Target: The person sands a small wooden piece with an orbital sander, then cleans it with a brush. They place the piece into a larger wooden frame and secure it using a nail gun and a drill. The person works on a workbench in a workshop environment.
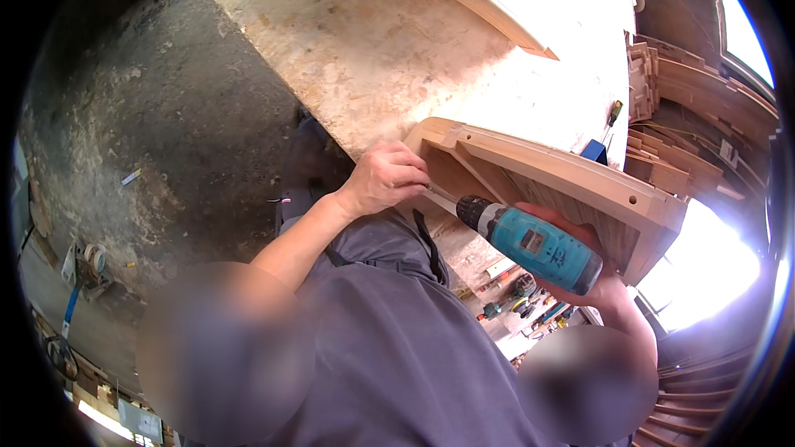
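Note:
My right hand (584, 236) is wrapped around a teal cordless drill (542, 250), whose front points left toward my other hand. From the drill's black chuck a thin bit (443, 199) reaches out. At its tip my left hand (385, 178) is closed in a pinch; whatever lies between the fingers is too small to make out. Just beyond both hands stands a pale wooden box-like piece (563, 170) with a rounded corner, drilled holes along its edge and a panel inside. Its left end is beside my left fingertips.
The wooden piece rests on a worn workbench (348, 50). Another framed wooden piece (489, 8) lies at the far side. A screwdriver (614, 113) and a blue block (594, 151) sit behind. Several tools (530, 306) lie at lower right; stacked wood parts (687, 99) stand at right.

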`<action>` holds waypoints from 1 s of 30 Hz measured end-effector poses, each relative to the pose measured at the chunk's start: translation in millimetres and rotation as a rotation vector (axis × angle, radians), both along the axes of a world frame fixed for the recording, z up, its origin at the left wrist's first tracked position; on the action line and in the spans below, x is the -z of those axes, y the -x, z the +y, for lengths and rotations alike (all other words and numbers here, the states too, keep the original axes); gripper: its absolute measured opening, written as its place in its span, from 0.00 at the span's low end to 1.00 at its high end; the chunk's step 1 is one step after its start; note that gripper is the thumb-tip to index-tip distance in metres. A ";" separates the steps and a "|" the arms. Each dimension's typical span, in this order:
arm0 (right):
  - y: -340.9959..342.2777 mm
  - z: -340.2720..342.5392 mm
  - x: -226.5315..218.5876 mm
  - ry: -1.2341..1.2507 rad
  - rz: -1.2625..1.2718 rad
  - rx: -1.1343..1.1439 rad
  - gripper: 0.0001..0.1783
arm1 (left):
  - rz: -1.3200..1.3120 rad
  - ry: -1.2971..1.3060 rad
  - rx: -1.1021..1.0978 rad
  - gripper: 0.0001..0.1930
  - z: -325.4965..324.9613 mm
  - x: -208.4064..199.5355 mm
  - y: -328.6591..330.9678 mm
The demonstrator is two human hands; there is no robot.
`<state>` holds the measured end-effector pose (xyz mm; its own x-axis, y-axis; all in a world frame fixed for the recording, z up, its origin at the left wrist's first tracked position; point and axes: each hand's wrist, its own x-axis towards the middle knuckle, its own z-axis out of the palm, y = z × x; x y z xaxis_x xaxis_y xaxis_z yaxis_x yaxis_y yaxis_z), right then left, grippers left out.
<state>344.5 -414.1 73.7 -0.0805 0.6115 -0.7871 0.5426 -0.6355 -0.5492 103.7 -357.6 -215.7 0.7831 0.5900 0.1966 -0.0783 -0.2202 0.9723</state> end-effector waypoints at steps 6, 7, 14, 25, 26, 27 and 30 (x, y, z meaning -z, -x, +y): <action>6.9 21.1 2.2 0.033 0.095 0.049 0.44 | 0.053 0.091 0.032 0.21 2.6 0.5 5.6; 7.0 22.4 2.3 0.036 0.080 0.026 0.44 | 0.048 0.058 0.010 0.21 2.4 1.2 5.0; 10.6 16.3 5.4 0.064 -0.026 -0.057 0.45 | 0.053 -0.046 -0.087 0.23 -1.2 -0.7 2.5; 12.4 21.6 16.0 0.035 -0.102 -0.179 0.45 | 0.095 0.048 -0.175 0.21 -8.1 0.3 2.1; 12.6 22.7 16.4 0.025 -0.103 -0.188 0.44 | 0.091 0.053 -0.183 0.21 -9.0 -0.2 1.2; 12.4 23.8 17.3 0.032 -0.112 -0.204 0.44 | 0.085 0.057 -0.193 0.20 -8.5 -0.4 0.7; 9.9 23.4 18.9 0.089 -0.140 -0.260 0.44 | 0.103 0.086 -0.187 0.20 -9.9 -0.9 1.4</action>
<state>334.6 -390.7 54.8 -0.1122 0.5127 -0.8512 0.7602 -0.5073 -0.4058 102.3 -367.6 -214.8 0.6717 0.7381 0.0633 0.0572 -0.1370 0.9889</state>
